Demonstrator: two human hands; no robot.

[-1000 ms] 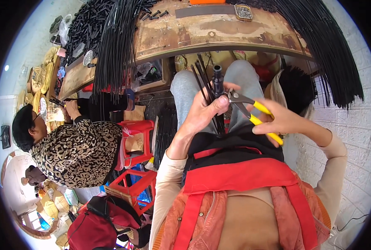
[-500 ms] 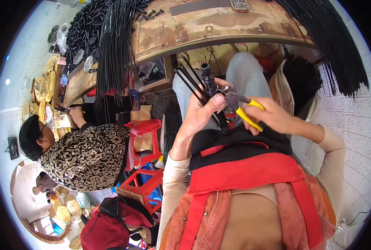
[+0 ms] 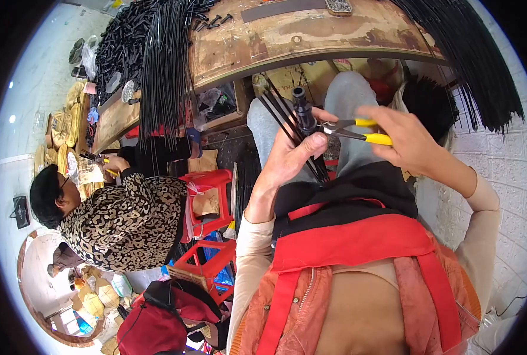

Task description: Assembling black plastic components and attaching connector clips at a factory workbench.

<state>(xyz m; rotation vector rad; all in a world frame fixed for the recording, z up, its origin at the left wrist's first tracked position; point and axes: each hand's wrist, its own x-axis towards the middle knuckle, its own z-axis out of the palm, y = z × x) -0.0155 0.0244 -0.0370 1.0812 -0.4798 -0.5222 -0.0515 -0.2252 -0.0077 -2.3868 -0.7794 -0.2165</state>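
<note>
The wooden workbench (image 3: 311, 35) fills the top of the view, from eleven to one o'clock, with long sheaves of thin black rods (image 3: 166, 65) draped over its front edge at eleven and again at two. At nine o'clock a co-worker in a spotted top (image 3: 124, 222) sits by a red plastic stool (image 3: 210, 183), busy with their own work.

At the centre, just above the lap, the left hand (image 3: 293, 157) is closed around a small bundle of black rods (image 3: 287, 127) gathered into a black tubular hub (image 3: 302, 109), the hub end pointing to twelve. The right hand (image 3: 408, 139), at two o'clock from centre, is wrapped around the yellow handles of the pliers (image 3: 349, 129), whose tips sit against the hub — whether they actually bite on anything I cannot tell.

The rods look light, stiff and springy, likely to fan out and slide past each other, so the sound place to hold them is close under the hub, where the left hand has them. The hub looks hard and rigid.

The rods' lower ends vanish behind the left palm and the dark apron (image 3: 340, 195). The plier tips are too small to read — and the bench top is cut off by the rim.
</note>
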